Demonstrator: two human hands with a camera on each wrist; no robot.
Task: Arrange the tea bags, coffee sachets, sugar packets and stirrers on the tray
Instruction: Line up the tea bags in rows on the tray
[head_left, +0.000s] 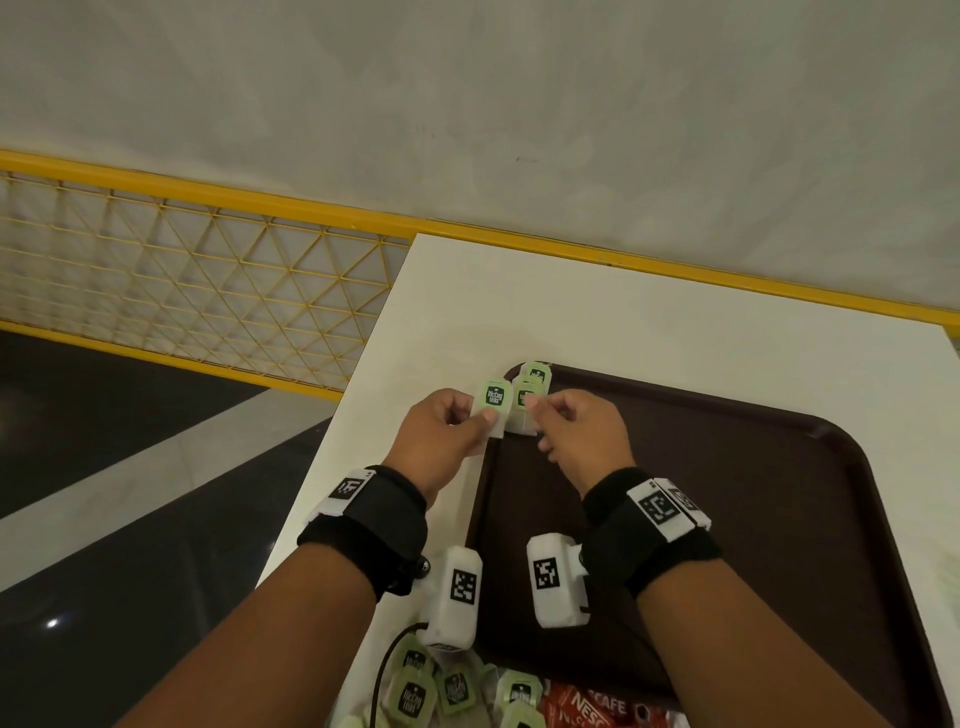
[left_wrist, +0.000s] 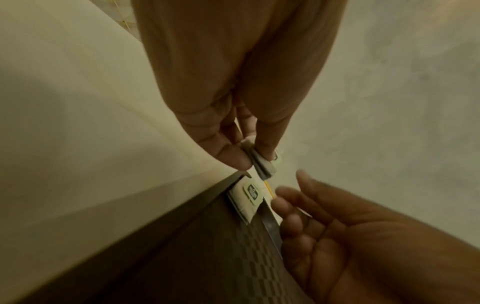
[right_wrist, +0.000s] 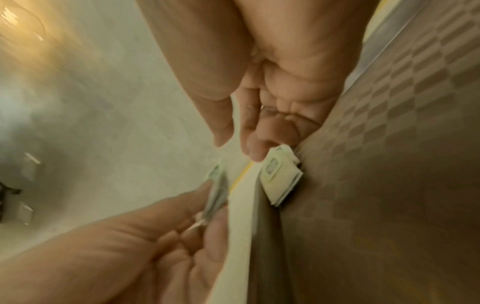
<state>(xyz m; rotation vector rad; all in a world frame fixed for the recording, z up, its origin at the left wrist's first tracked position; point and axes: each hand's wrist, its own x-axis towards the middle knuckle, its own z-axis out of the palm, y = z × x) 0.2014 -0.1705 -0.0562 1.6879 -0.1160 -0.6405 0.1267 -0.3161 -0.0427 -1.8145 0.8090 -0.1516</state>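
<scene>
A dark brown tray (head_left: 753, 519) lies on a white table (head_left: 571, 312). A small stack of green-labelled tea bags (head_left: 535, 382) sits in the tray's far left corner, also seen in the wrist views (left_wrist: 245, 199) (right_wrist: 280, 179). My left hand (head_left: 483, 415) pinches a few tea bags (head_left: 493, 397) between thumb and fingers just left of that stack, above the tray's rim (left_wrist: 262, 162). My right hand (head_left: 535, 402) touches the top of the stack with a fingertip (right_wrist: 255, 152), its thumb apart and nothing held.
A loose pile of tea bags (head_left: 415, 691) and red Nescafe sachets (head_left: 597, 706) lie at the near edge by my forearms. The table's left edge drops to a dark floor (head_left: 130, 545). A yellow mesh railing (head_left: 208, 280) runs along the back left.
</scene>
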